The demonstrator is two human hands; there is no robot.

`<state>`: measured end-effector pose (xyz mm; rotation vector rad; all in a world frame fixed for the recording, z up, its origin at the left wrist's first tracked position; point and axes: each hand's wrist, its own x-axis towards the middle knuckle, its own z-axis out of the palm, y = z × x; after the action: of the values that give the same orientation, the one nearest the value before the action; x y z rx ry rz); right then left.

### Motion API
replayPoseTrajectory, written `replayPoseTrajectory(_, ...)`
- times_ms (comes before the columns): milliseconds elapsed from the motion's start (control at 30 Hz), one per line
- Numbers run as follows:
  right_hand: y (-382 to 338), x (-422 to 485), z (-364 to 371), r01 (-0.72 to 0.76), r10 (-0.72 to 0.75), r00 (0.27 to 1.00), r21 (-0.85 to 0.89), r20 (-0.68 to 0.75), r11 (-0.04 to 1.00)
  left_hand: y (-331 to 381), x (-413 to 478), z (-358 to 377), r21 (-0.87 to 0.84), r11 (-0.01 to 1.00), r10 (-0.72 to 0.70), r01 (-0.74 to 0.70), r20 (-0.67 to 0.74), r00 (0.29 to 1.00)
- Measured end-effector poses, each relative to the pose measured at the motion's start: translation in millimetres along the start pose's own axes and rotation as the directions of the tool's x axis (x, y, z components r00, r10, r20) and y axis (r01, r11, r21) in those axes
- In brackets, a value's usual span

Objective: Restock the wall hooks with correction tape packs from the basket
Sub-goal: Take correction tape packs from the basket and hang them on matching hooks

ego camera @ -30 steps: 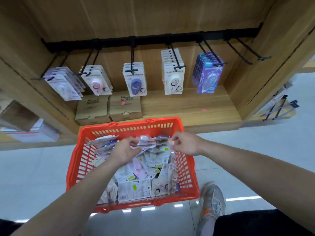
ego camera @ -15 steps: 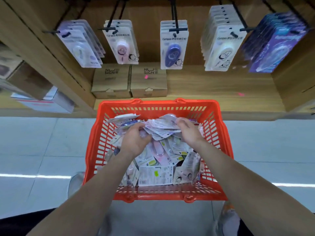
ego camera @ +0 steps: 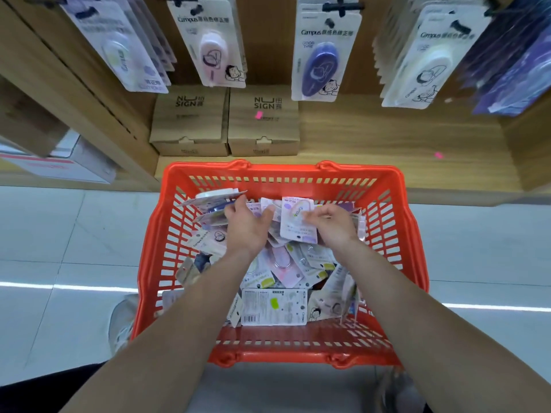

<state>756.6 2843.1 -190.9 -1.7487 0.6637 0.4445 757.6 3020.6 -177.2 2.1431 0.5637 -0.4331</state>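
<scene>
An orange basket (ego camera: 283,171) stands on the floor below the hooks, heaped with loose correction tape packs (ego camera: 272,305). My left hand (ego camera: 246,229) reaches into its far side, fingers curled round a fan of several packs (ego camera: 208,204) held above the heap. My right hand (ego camera: 332,225) pinches a lavender-backed pack (ego camera: 296,220) by its right edge, close beside the left hand. Above hang rows of packs on wall hooks: lavender (ego camera: 119,46), pink (ego camera: 211,43), blue (ego camera: 322,55), white (ego camera: 429,55) and purple (ego camera: 512,64).
Two brown cardboard boxes (ego camera: 190,120) (ego camera: 262,120) sit on the wooden shelf (ego camera: 387,138) behind the basket. A wooden side panel (ego camera: 74,93) closes the bay on the left. My shoe (ego camera: 122,320) is on the grey tiled floor left of the basket.
The view has moved closer and lower over the basket. My right hand has lifted a lavender-backed pack out of the heap; my left hand still holds its fan of packs.
</scene>
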Motion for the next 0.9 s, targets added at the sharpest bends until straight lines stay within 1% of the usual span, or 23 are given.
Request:
replayPoseTrajectory(67, 8.4, -5.3, -0.8, 0.016, -0.015, 1.0, -0.042, 0.022, 0.999, -1.7, 3.2, -2.8, 0.001, 1.0, -0.026, 0.026, -0.004, 1.0)
replayPoseTrajectory(133, 15.4, -13.7, -2.3, 0.056, -0.053, 0.998, -0.092, 0.036, 0.994, -7.5, 6.5, -5.0, -0.038, 0.998, -0.05, 0.05, 0.015, 0.999)
replayPoseTrajectory(233, 22.9, -22.8, -2.8, 0.075, -0.069, 0.995, -0.077, 0.075, 0.994, -24.7, 8.0, -5.1, -0.144, 0.985, -0.086, 0.091, 0.037, 0.996)
replayPoseTrajectory(267, 25.2, -24.6, -2.7, 0.08, -0.072, 0.994, -0.095, 0.087, 0.992, -29.5, 5.4, -5.2, -0.181, 0.979, -0.09, 0.096, 0.043, 0.995)
replayPoseTrajectory(333, 27.1, -31.1, -2.7, 0.126, -0.114, 0.987, -0.097, 0.117, 0.987, -33.5, -6.2, -6.9, -0.239, 0.966, -0.082, 0.094, 0.062, 0.995)
replayPoseTrajectory(433, 28.7, -42.2, -2.8, 0.207, -0.198, 0.973, -0.074, 0.119, 0.975, -34.6, -26.0, -8.8, -0.293, 0.951, -0.064, 0.101, 0.133, 0.989)
replayPoseTrajectory(533, 31.2, -47.6, -2.5, 0.165, -0.145, 0.978, -0.133, 0.147, 0.977, -40.2, -35.9, -8.9, -0.321, 0.942, -0.035, 0.099, 0.201, 0.979)
replayPoseTrajectory(600, 32.0, -52.0, -3.6, 0.145, -0.12, 0.973, -0.116, 0.2, 0.983, -42.8, -40.6, -11.4, -0.319, 0.942, -0.028, 0.102, 0.229, 0.973)
replayPoseTrajectory(700, 30.2, -55.2, -6.1, 0.152, -0.124, 0.958, -0.093, 0.259, 0.984, -42.2, -44.0, -14.6, -0.371, 0.914, -0.068, 0.165, 0.261, 0.963)
replayPoseTrajectory(833, 32.8, -49.9, -11.6, 0.093, -0.06, 0.958, -0.109, 0.28, 0.99, -33.7, -48.4, -17.7, -0.439, 0.876, -0.065, 0.2, 0.303, 0.951)
replayPoseTrajectory(900, 36.6, -49.0, -11.2, 0.089, -0.055, 0.961, -0.116, 0.272, 0.989, -32.3, -48.5, -16.0, -0.414, 0.889, -0.076, 0.194, 0.286, 0.955)
